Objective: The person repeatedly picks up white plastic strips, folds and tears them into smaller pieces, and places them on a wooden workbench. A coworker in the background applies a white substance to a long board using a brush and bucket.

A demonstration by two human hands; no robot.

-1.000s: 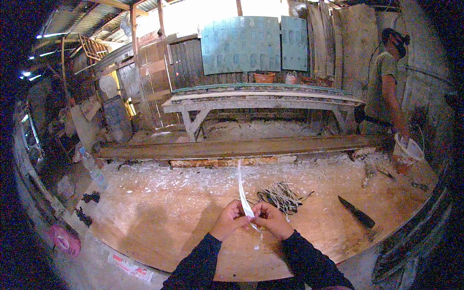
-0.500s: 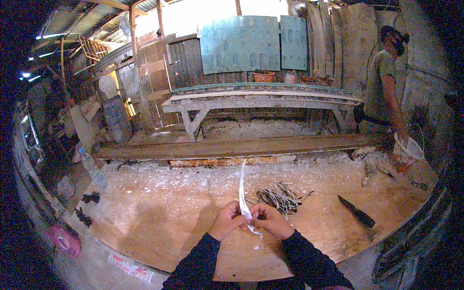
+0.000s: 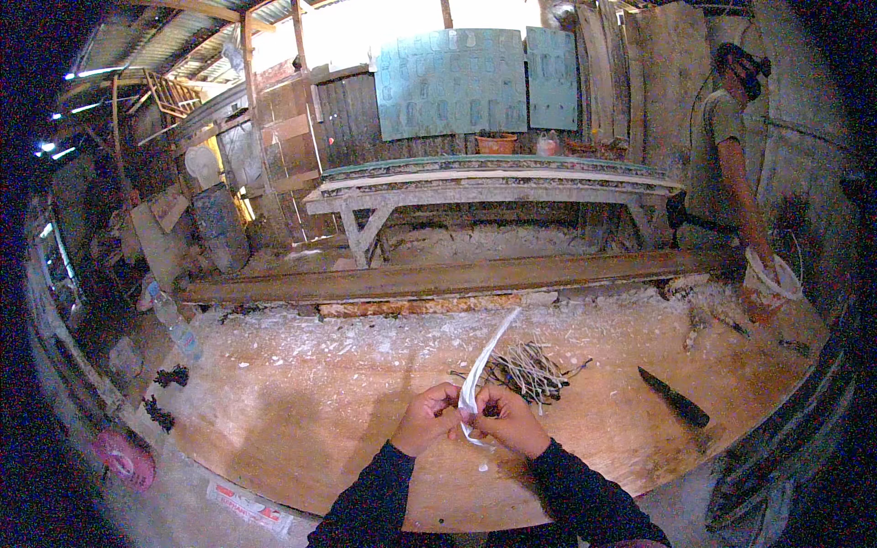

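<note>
Between my two hands, above the wooden board (image 3: 320, 420), stands a long thin white strip (image 3: 480, 367), its upper end curving away to the right. My left hand (image 3: 427, 420) pinches its lower part from the left. From the right, my right hand (image 3: 510, 420) pinches the same spot, thumb and forefinger together. A short tail of the strip hangs below the fingers. Just beyond my right hand lies a loose pile of thin grey and dark strands (image 3: 534, 373). Farther right, a dark knife (image 3: 674, 398) rests on the board.
A clear plastic bottle (image 3: 174, 320) and small black bundles (image 3: 171, 375) are at the left. White flakes dust the board's far side, before a long plank (image 3: 438, 279). At the right a person (image 3: 731, 155) reaches into a white bucket (image 3: 772, 277). A bench (image 3: 493, 194) stands behind.
The strip's upper end has swung to the right, over toward the strand pile. Both hands keep nearly the same place. The person's hand at the right has gone down into the bucket.
</note>
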